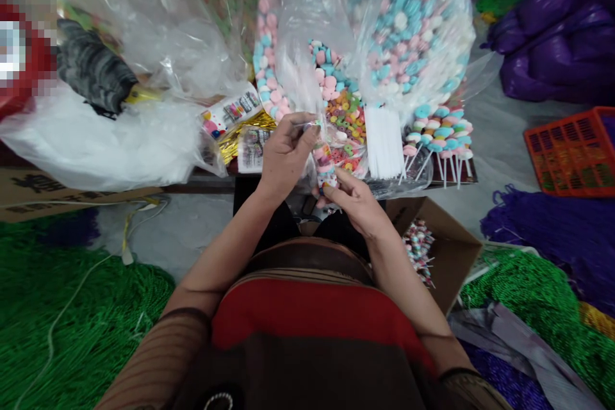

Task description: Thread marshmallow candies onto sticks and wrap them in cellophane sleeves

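Observation:
Between my hands is a candy skewer in a clear printed wrapper (325,168), with pink, blue and white pieces. My right hand (354,200) is closed round its lower part. Near the wrapper's upper end, my left hand (288,155) pinches with thumb and forefinger at the clear plastic. Just beyond lie loose ring candies (350,114) in orange, green and red. A stack of white sticks (384,142) is to the right of them, beside several finished candy skewers (439,130). Printed packets (250,148) and gold twist ties (240,134) lie left of my left hand.
Large clear bags of pastel candies (408,25) stand at the back. A white plastic bag (110,141) is on the left. Below the table's right side is a cardboard box (451,256) holding wrapped skewers. An orange crate (571,154) and green strands (81,307) are on the floor.

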Demonstrator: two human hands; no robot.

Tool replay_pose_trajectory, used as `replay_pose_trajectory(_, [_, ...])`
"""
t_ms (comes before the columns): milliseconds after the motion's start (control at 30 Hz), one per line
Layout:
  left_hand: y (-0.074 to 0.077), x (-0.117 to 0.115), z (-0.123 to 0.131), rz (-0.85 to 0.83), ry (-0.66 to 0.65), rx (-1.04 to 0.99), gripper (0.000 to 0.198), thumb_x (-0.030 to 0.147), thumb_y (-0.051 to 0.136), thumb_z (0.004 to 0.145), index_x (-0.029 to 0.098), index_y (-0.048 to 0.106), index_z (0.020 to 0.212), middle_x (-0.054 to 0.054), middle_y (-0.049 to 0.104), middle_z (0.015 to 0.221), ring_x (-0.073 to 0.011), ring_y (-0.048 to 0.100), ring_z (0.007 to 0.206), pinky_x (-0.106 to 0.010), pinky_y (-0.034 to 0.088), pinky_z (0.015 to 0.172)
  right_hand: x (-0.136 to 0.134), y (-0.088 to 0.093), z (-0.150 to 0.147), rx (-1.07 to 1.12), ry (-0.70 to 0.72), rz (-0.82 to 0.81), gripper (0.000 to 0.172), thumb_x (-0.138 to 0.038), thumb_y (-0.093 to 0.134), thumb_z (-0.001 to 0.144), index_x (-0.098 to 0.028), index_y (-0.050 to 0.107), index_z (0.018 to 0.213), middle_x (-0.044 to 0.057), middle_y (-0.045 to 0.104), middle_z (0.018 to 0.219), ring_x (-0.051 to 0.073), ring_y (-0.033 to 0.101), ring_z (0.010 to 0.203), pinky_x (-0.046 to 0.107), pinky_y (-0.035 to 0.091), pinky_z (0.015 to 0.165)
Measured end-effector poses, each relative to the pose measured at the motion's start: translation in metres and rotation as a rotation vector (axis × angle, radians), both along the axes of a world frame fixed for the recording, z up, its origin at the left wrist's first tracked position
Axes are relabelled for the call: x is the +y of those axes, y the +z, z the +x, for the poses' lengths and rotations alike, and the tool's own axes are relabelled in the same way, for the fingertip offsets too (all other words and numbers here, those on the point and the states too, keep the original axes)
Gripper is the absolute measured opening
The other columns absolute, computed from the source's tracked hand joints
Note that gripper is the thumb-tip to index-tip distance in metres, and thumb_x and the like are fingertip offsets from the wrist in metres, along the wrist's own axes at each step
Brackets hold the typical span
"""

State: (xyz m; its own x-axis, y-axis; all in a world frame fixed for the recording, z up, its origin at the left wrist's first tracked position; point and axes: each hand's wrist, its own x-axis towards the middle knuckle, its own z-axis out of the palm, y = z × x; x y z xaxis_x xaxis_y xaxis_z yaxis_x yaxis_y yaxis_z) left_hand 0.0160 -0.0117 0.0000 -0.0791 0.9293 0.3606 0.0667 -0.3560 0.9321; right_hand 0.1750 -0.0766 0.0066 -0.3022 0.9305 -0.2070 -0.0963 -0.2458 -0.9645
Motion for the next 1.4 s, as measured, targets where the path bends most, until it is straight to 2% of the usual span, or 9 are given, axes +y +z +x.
replay_pose_trajectory(100, [-0.002,0.01,-0.003,-0.032,0.056,-0.09,0.022,0.046,0.067,0.093,0.026,0.063,0.101,0.001,0.068,0.086,-0.0098,0.062,0.076,-0.023,0.049,0.069,-0.007,-0.001,0.005,0.008,-0.003,-0.022,0.033,-0.045,0.078,0.082,-0.026,0.071,0.108,-0.001,0.073,0.091,0.012,0.063,0.068,0.028,0.054,0.067])
replay_pose_trajectory(267, [0.009,0.015,-0.005,-0.102,0.05,-0.225,0.027,0.049,0.072,0.089,0.027,0.064,0.103,0.003,0.063,0.075,-0.0106,0.059,0.067,-0.026,0.049,0.066,-0.017,-0.01,0.012,-0.063,0.027,-0.062,0.037,-0.056,0.069,0.09,-0.02,0.073,0.09,-0.001,0.07,0.07,0.009,0.058,0.056,0.024,0.047,0.059])
replay_pose_trajectory(467, [0.021,-0.008,0.011,-0.359,-0.298,-0.539,0.078,0.056,0.091,0.066,0.033,0.053,0.13,0.0,0.073,0.102,-0.0138,0.065,0.079,-0.029,0.055,0.071,-0.019,-0.015,0.005,-0.022,-0.072,-0.039,0.042,-0.063,0.067,0.089,-0.021,0.072,0.095,-0.006,0.061,0.055,0.008,0.05,0.046,0.023,0.039,0.049])
replay_pose_trajectory(667, [0.002,-0.03,0.011,-0.487,-0.567,-0.257,0.053,0.067,0.079,0.073,0.019,0.061,0.087,0.003,0.058,0.072,-0.0099,0.052,0.063,-0.026,0.043,0.061,-0.018,-0.014,0.0,0.0,-0.129,-0.014,0.045,-0.068,0.067,0.087,-0.022,0.065,0.088,-0.009,0.056,0.048,0.008,0.044,0.04,0.022,0.038,0.047])
replay_pose_trajectory(867, [-0.004,-0.028,0.003,-0.192,-0.387,0.211,0.057,0.073,0.043,0.094,0.021,0.05,0.071,0.002,0.049,0.067,-0.0128,0.047,0.065,-0.029,0.04,0.065,-0.017,-0.015,-0.001,0.019,-0.158,-0.026,0.041,-0.063,0.064,0.091,-0.023,0.065,0.093,-0.01,0.054,0.047,0.008,0.043,0.04,0.022,0.037,0.047])
replay_pose_trajectory(1033, [-0.009,-0.026,0.001,0.003,-0.295,0.419,0.058,0.069,0.035,0.099,0.022,0.045,0.068,0.0,0.052,0.069,-0.0157,0.051,0.069,-0.032,0.044,0.07,-0.013,-0.015,-0.004,0.017,-0.181,-0.006,0.04,-0.062,0.066,0.09,-0.022,0.065,0.088,-0.009,0.053,0.046,0.007,0.042,0.04,0.022,0.034,0.046])
replay_pose_trajectory(1167, [-0.007,-0.022,-0.003,-0.127,-0.339,0.149,0.052,0.073,0.053,0.091,0.022,0.061,0.098,-0.005,0.068,0.092,-0.0166,0.065,0.085,-0.032,0.052,0.078,-0.012,-0.016,-0.005,0.054,-0.193,-0.005,0.039,-0.061,0.067,0.091,-0.023,0.064,0.087,-0.01,0.051,0.046,0.007,0.04,0.039,0.022,0.034,0.047])
replay_pose_trajectory(1267, [-0.001,-0.018,0.002,-0.273,-0.44,-0.199,0.072,0.078,0.064,0.08,0.025,0.055,0.128,-0.009,0.072,0.111,-0.0176,0.07,0.092,-0.028,0.054,0.072,-0.013,-0.017,-0.006,0.06,-0.177,-0.014,0.039,-0.062,0.067,0.09,-0.023,0.065,0.088,-0.01,0.05,0.045,0.007,0.04,0.039,0.023,0.034,0.047])
replay_pose_trajectory(1400, [0.01,-0.017,0.016,-0.513,-0.55,-0.423,0.063,0.073,0.074,0.075,0.023,0.06,0.11,-0.003,0.072,0.091,-0.0095,0.059,0.06,-0.02,0.037,0.044,-0.016,-0.018,-0.008,0.065,-0.155,-0.024,0.042,-0.064,0.067,0.089,-0.023,0.064,0.086,-0.01,0.05,0.044,0.007,0.039,0.038,0.023,0.032,0.045])
